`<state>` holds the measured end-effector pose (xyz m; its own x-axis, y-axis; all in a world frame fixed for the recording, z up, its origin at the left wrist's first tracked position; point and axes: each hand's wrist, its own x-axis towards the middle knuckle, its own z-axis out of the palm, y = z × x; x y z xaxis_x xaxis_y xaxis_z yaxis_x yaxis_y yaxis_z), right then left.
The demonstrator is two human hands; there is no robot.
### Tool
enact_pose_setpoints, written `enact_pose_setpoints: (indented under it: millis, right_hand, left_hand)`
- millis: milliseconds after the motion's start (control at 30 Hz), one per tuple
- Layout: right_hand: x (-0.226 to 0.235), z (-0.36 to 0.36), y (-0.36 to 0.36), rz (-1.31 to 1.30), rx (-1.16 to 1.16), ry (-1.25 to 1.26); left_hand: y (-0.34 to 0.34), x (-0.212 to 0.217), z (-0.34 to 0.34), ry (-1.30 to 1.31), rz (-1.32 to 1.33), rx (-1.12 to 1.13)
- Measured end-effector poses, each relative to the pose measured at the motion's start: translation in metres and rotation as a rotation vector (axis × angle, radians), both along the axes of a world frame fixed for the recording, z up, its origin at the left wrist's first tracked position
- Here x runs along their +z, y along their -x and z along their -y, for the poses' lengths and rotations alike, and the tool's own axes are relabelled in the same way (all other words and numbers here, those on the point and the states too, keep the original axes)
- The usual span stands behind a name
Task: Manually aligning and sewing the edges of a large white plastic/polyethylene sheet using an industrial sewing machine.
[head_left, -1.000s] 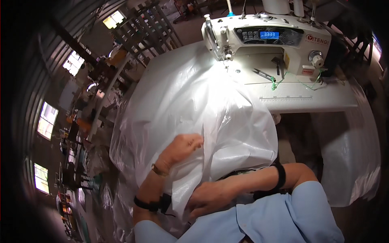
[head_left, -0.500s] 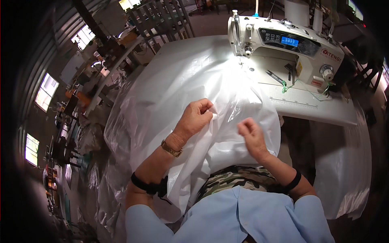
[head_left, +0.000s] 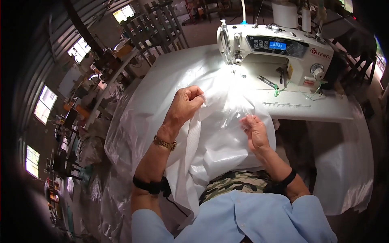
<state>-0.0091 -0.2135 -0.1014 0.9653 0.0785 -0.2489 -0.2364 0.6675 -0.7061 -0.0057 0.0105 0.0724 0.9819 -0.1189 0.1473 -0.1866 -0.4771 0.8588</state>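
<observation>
A large sheet of white woven plastic fabric [head_left: 227, 139] spreads over the table and hangs toward my lap. My left hand [head_left: 184, 106] pinches a folded edge of it, lifted a little off the table. On the right, my right hand [head_left: 255, 131] is closed at the fingertips on a thin, clear plastic film [head_left: 235, 113] that looks pulled up from the fabric. Ahead of both hands stands a white sewing machine [head_left: 279, 50], its lamp lighting the fabric under the needle area. Under the glare, the needle itself cannot be made out.
Dark thread snips [head_left: 267, 82] and a small black tool [head_left: 282, 77] lie on the machine bed near green thread [head_left: 276, 91]. White thread cones [head_left: 285, 15] stand behind the machine. More white plastic sheet [head_left: 342, 162] hangs at the right. A slatted rack [head_left: 156, 28] stands at the far left.
My left hand has moved up and left, raising the fabric edge. My right hand, blurred before, now pinches the clear film. The view has shifted slightly.
</observation>
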Motion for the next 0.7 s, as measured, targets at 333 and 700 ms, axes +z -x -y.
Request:
enact_pose_setpoints:
  millis: [333, 700]
  right_hand:
    - [0.034, 0.0, 0.012, 0.458, 0.344, 0.066]
    - [0.037, -0.009, 0.003, 0.009, 0.149, 0.09]
  left_hand:
    - [0.014, -0.034, 0.022, 0.051, -0.089, -0.099]
    - [0.031, -0.06, 0.032, 0.268, -0.177, -0.013]
